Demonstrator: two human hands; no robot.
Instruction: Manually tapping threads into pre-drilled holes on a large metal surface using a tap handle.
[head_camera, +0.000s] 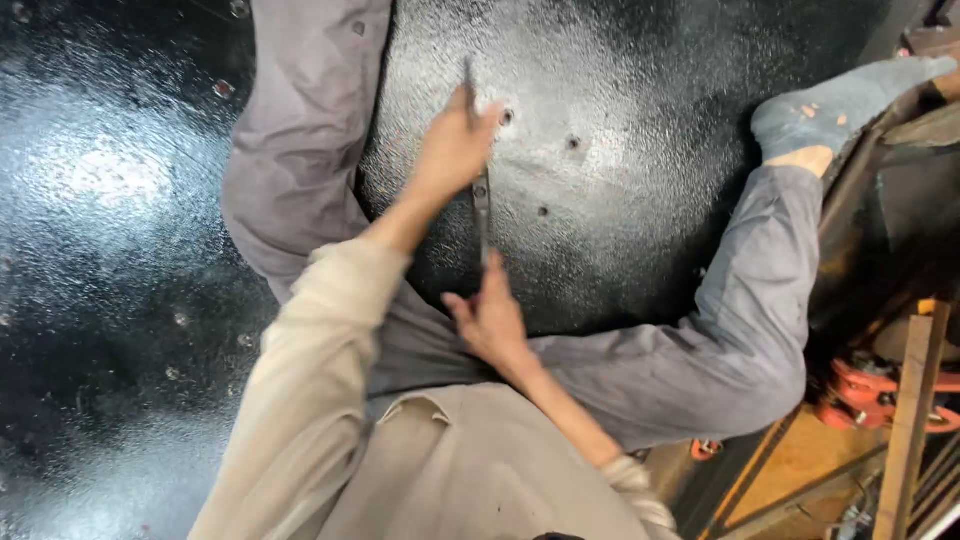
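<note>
Filling nearly the whole view, a black, glossy, pebbled metal surface (620, 200) spreads out beneath the person, bright with glare at the left and middle and dark toward the top right. Its right edge curves down past the raised foot, where it meets a rusty brown rim (850, 190); beyond that edge lie wooden slats (912, 420) and a red-orange fitting (870, 392) on a yellowish floor. To the left the surface runs out of frame with wide open room, broken only by a few small studs (222, 88).

Grey trousers cover both legs: the left leg (300, 140) stretches up the surface, the right leg (740, 330) bends outward, ending in a grey sock (840, 105) resting near the rim. Between the legs sits an open wedge of bare surface where the hands work.

Three small holes (573, 142) dot that wedge, well apart from each other. A slim grey metal tool (482, 200), long and narrow like a wrench, stands roughly upright in the picture, just beside the leftmost hole. The left hand (455, 150) is wrapped around the tool's upper part, fingers closed on it, close to that hole. The right hand (492, 318) pinches the tool's lower end, fingers curled, near the trouser seat. Cream sleeves (300, 400) cover the forearms.
</note>
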